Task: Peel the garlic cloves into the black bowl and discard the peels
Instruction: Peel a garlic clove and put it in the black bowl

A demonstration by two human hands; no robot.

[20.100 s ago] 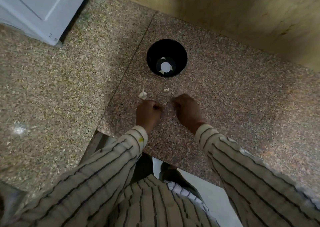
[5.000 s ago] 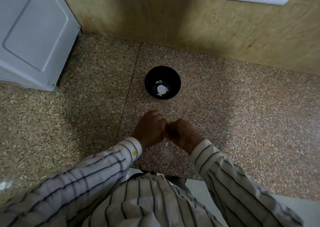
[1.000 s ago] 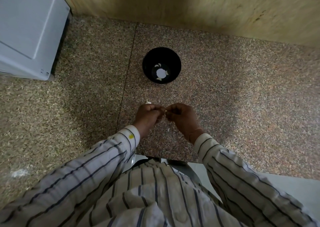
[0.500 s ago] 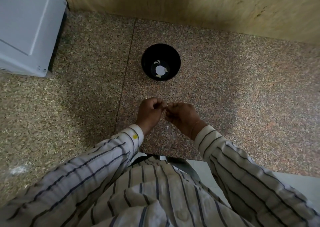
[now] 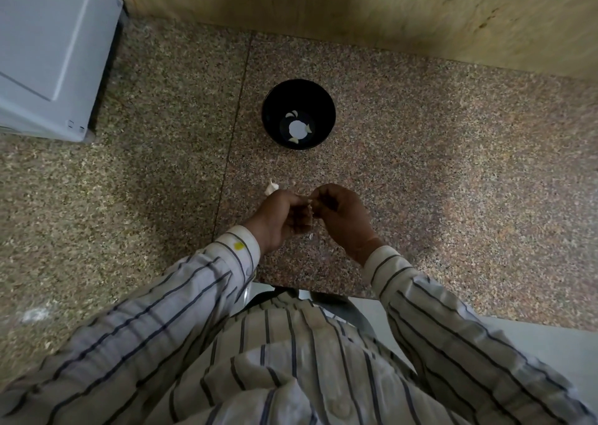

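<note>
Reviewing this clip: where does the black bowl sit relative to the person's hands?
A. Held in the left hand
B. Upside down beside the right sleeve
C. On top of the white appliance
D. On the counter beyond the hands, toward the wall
D: the black bowl stands upright on the granite counter, past both hands and apart from them, with a few peeled cloves inside.

Black bowl [image 5: 298, 91] sits upright on the speckled stone counter [image 5: 437, 165], round and deep, with a pale disc at its bottom and a few peeled cloves [image 5: 293, 113] lying around that disc. Nearer the person, an unpeeled garlic piece [image 5: 271, 186] rests on the stone, well apart from the bowl. A small pale scrap of peel [image 5: 311, 236] lies closer in still.
</note>
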